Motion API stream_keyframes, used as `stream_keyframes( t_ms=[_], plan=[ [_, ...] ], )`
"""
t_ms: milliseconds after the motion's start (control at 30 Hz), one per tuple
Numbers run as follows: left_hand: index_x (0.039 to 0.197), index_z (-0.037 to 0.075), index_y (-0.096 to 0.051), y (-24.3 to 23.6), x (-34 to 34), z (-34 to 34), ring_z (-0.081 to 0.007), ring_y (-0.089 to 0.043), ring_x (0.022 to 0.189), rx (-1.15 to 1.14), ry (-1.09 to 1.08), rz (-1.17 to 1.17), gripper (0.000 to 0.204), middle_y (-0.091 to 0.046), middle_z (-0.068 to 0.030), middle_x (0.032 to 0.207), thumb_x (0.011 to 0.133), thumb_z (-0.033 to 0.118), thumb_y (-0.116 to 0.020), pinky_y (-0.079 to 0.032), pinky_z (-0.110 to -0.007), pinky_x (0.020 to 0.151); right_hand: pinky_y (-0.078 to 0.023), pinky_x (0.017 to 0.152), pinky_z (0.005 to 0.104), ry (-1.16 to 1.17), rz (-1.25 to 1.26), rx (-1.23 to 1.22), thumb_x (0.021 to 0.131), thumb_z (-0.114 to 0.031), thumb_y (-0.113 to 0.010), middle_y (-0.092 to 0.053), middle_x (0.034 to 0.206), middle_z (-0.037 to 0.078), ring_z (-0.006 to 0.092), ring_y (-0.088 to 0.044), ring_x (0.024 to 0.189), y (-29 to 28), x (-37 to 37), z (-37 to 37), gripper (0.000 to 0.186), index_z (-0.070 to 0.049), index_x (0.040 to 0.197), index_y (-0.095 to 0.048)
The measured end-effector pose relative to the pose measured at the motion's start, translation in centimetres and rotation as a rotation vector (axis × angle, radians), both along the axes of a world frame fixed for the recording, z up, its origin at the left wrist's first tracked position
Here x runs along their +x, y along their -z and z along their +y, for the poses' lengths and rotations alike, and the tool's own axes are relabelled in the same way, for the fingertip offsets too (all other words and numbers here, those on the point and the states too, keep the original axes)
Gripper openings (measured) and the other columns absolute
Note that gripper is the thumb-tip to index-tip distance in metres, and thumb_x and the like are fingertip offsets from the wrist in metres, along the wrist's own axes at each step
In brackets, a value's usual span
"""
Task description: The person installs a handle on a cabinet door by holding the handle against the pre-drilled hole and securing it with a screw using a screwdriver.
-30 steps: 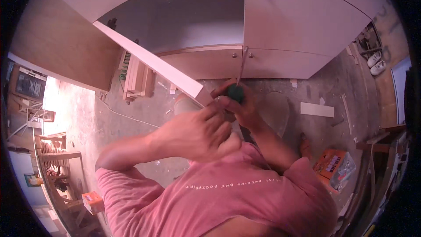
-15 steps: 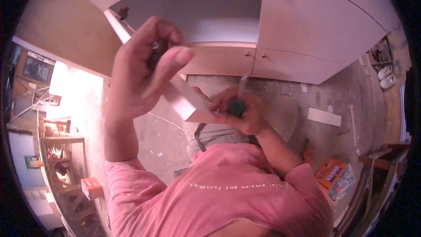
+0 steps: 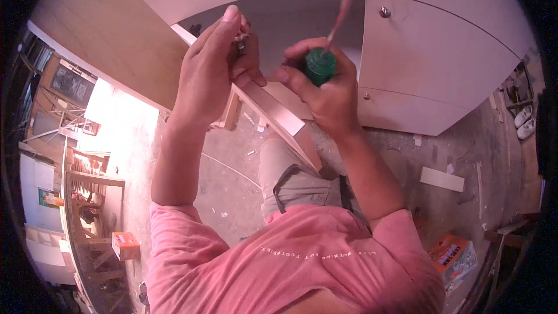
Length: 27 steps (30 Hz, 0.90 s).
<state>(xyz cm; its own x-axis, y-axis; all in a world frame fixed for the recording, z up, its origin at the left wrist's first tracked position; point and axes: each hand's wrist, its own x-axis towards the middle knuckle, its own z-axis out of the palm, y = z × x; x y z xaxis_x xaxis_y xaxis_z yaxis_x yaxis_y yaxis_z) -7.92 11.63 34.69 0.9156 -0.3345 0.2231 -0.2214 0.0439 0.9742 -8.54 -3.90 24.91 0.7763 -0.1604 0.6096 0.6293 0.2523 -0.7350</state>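
My right hand (image 3: 337, 90) is wrapped round the green handle of a screwdriver (image 3: 321, 65). Its long thin shaft points up and slightly right, across the cabinet front. Opposite it, my left hand (image 3: 212, 67) is closed with the thumb up, pinching a small metal piece (image 3: 240, 42) whose kind I cannot make out. Below that hand a pale-edged panel (image 3: 276, 110) juts from the cabinet toward my lap, and my lower left fingers are close to its far end. The screwdriver is apart from both the panel and the metal piece.
The pale cabinet (image 3: 436, 52) has round metal knobs and an open dark compartment ahead. A large board (image 3: 110, 35) stands at the left. A loose white strip (image 3: 442, 179) lies on the floor at right. Orange boxes (image 3: 126, 246) sit on both sides; a wooden rack stands at left.
My right hand has risen from my lap with the screwdriver, up toward the cabinet. My left hand has moved right, its fingers still round the small metal piece. The view has shifted slightly.
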Motion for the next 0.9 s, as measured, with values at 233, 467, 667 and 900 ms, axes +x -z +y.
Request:
stream_keyframes(
  t_ms=[233, 467, 667, 900],
  plan=[
    [0.102, 0.008, -0.054, -0.1, 0.5, -2.0, -0.0074, -0.042, 0.053, -0.098, -0.305, 0.111, 0.036, -0.048, 0.0021, 0.07, 0.106, 0.042, -0.044, -0.042, -0.021, 0.05, -0.053, 0.066, 0.0329, 0.033, -0.197, 0.039, 0.075, -0.013, -0.085, -0.067, 0.076, 0.008, 0.0179, -0.067, 0.069, -2.9, 2.8, 0.9, 0.028, -0.006, 0.089, -0.061],
    [0.099, 0.007, -0.053, 0.8, 0.0, -2.2, -0.007, -0.049, 0.056, 0.125, -0.245, -0.112, 0.039, -0.056, -0.0025, 0.076, 0.107, 0.043, -0.042, -0.041, -0.023, 0.05, -0.055, 0.069, 0.0445, 0.272, -0.17, -0.424, 0.067, -0.02, -0.085, -0.066, 0.077, 0.02, 0.0398, -0.069, 0.076, -5.2, 1.7, -1.4, 0.037, -0.002, 0.088, -0.059],
    [0.106, 0.005, -0.053, 0.8, 0.3, -2.5, -0.0069, -0.049, 0.057, 0.175, -0.258, -0.266, 0.04, -0.055, -0.0023, 0.076, 0.108, 0.043, -0.041, -0.043, -0.023, 0.051, -0.056, 0.072, 0.0494, 0.385, -0.24, -0.634, 0.07, -0.02, -0.08, -0.067, 0.079, 0.021, 0.0406, -0.068, 0.078, -6.3, 1.5, -1.7, 0.033, -0.002, 0.089, -0.06],
    [0.104, 0.002, -0.049, 0.6, -0.3, -2.5, -0.0107, -0.056, 0.062, 0.201, -0.23, -0.274, 0.043, -0.058, -0.0057, 0.076, 0.108, 0.043, -0.039, -0.047, -0.024, 0.059, -0.054, 0.07, 0.0435, 0.447, -0.557, -0.747, 0.07, -0.012, -0.079, -0.066, 0.08, 0.015, 0.0355, -0.067, 0.077, -6.4, 2.3, -2.7, 0.027, -0.005, 0.089, -0.061]
  ],
)
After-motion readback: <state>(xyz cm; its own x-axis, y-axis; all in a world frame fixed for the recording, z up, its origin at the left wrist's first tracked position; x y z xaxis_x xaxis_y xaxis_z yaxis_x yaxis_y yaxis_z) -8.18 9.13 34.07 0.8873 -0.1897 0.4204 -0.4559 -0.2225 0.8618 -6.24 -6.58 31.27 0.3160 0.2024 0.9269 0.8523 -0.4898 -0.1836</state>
